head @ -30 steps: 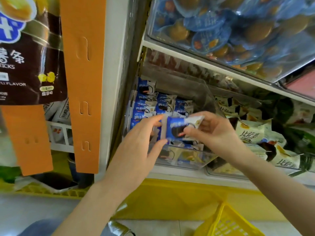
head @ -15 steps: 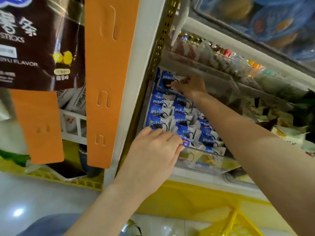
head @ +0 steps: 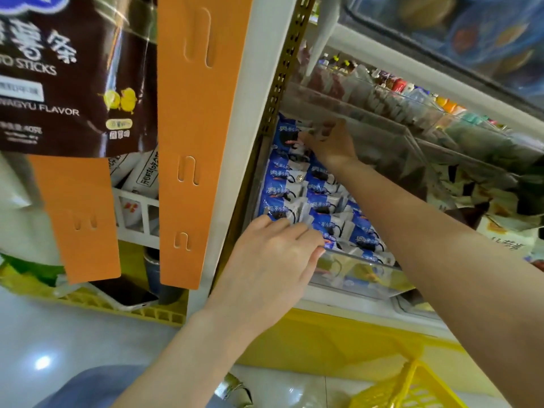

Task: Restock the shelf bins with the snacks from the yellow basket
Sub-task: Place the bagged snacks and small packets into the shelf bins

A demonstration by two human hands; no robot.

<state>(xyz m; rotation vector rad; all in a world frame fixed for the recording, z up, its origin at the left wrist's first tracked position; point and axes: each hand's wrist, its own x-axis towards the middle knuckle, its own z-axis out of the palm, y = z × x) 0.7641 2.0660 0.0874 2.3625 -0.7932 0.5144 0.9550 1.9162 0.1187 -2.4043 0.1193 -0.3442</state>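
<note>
Moved: right hand [head: 329, 145] has carried the blue packet [head: 288, 134] to the far end of the clear bin [head: 353, 278] | fingers [head: 325, 129] pinch it there; left hand [head: 273, 257] fingers straight, together, pressing the near row [head: 282, 214] | step: seating the packet | next: likely let go, reach near-right to the yellow basket [head: 412, 387]

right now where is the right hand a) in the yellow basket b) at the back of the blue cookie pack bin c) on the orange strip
b: the right hand is at the back row of blue cookie packs in the clear bin, while the left hand rests on the front row.
</note>
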